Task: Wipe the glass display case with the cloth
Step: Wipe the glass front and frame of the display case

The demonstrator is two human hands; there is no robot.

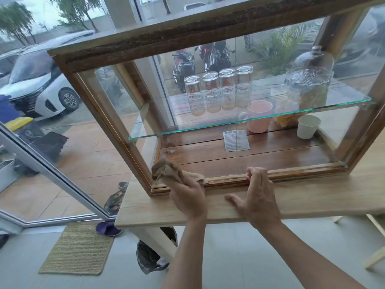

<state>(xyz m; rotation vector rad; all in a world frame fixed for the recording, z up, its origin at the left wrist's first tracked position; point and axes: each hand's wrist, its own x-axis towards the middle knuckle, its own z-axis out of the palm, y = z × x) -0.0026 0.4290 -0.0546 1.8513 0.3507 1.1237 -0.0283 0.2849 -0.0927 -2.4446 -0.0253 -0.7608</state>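
The left hand (188, 197) has its grip closed around the bunched brown cloth (166, 171), pressed at the near-left bottom corner of the glass display case (208, 113) on the bench (312, 197). The right hand (258, 197) pinches the case's bottom rail, fingers curled.

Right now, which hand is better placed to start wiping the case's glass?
The left hand: it already grips the crumpled brown cloth at the lower left corner of the wood-framed glass display case. The right hand holds no cloth; its fingers rest on the bottom rail.
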